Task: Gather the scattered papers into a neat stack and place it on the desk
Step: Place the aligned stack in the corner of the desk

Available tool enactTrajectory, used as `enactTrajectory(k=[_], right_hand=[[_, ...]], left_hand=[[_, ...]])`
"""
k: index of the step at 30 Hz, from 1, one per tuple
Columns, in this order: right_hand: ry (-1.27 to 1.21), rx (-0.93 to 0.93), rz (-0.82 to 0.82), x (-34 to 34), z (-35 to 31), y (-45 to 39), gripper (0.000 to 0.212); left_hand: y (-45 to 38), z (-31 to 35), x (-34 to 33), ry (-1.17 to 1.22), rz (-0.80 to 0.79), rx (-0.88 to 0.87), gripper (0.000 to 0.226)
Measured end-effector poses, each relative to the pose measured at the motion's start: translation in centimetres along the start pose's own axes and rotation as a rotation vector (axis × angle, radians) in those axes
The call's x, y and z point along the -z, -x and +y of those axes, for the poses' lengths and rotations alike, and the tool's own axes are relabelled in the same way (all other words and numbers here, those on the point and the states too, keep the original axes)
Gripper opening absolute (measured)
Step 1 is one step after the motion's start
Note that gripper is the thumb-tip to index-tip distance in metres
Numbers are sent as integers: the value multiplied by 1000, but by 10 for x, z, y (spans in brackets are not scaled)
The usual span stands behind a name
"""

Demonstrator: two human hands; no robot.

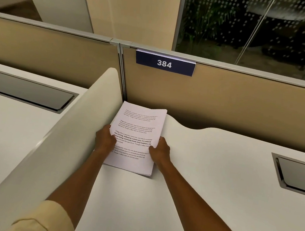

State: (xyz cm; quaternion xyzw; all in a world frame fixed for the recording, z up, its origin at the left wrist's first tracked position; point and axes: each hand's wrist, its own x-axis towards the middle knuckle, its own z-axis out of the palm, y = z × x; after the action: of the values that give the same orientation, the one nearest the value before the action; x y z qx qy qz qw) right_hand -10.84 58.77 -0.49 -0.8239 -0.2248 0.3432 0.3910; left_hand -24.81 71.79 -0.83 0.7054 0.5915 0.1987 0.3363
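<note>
White desk (207, 175) bears the paper stack (136, 138) by the divider (73, 127). Left hand (105, 139) and right hand (160, 151) clasp its long edges, likely squaring the sheets

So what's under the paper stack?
The white desk shows around the paper stack, which both hands grip: left hand, right hand. The surface directly beneath is covered.

I see the paper stack (136, 138) on the worktop (206, 184), just right of the side divider (68, 135), left hand (105, 139) at the stack's left edge, right hand (160, 150) at its right, number sign (165, 63) behind.
</note>
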Motion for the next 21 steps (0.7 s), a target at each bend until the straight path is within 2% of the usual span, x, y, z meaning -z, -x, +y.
enactTrajectory(k=[6, 10, 13, 18, 21], right_hand=[[111, 26, 79, -11, 3, -4, 48], [307, 85, 105, -13, 7, 3, 72], [453, 134, 107, -15, 12, 8, 87], [593, 144, -21, -15, 21, 19, 127], [662, 185, -63, -15, 28, 27, 138]], left_hand=[[-8, -8, -6, -243, 8, -95, 36], [-6, -11, -10, -348, -3, -123, 27], [-1, -11, -9, -371, -40, -138, 33], [8, -14, -4, -376, -68, -169, 41], [15, -16, 0, -349, -64, -170, 41]])
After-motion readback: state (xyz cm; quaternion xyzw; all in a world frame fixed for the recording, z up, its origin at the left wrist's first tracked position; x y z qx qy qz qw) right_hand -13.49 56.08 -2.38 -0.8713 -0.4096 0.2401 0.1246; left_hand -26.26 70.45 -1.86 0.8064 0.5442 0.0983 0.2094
